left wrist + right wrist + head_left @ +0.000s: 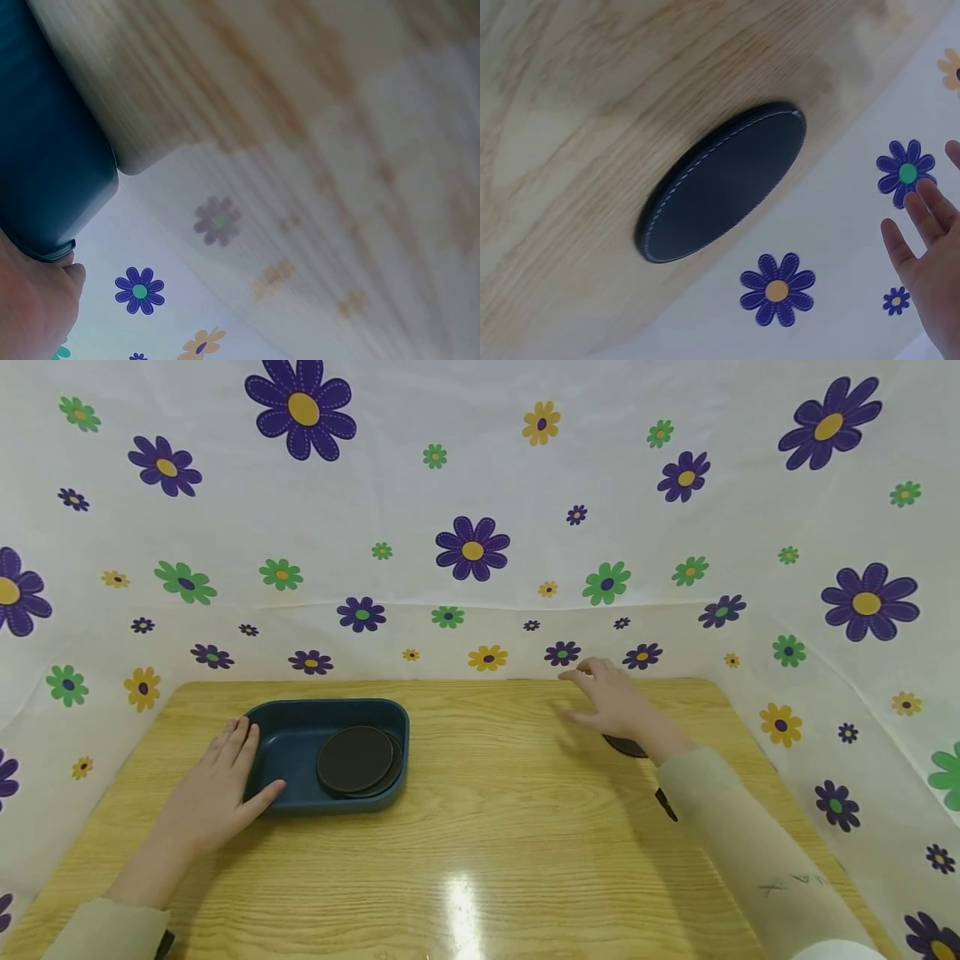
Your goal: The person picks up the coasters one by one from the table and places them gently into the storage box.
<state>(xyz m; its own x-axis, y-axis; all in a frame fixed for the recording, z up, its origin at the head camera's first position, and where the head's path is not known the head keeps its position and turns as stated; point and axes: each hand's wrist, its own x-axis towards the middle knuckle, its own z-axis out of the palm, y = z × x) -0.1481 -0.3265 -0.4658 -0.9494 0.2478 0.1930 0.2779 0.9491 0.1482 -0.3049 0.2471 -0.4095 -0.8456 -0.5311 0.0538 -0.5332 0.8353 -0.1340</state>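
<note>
A dark blue rectangular tray [330,807] sits on the left of the table, with black round coasters [356,760] overlapping at the right end inside it. My left hand [213,793] rests against the tray's left side, fingers straight along the rim and thumb spread over the front left corner. On the right, my right hand [611,702] is raised with spread, relaxed fingers and holds nothing. Below its wrist lies another black coaster [724,187], stitched in white round its edge. In the head view the hand and forearm cover most of that coaster.
The wooden table [480,827] extends between the tray and the right arm. A white cloth [480,485] printed with flowers rises behind the table and along both sides. Light glares off the table's front middle.
</note>
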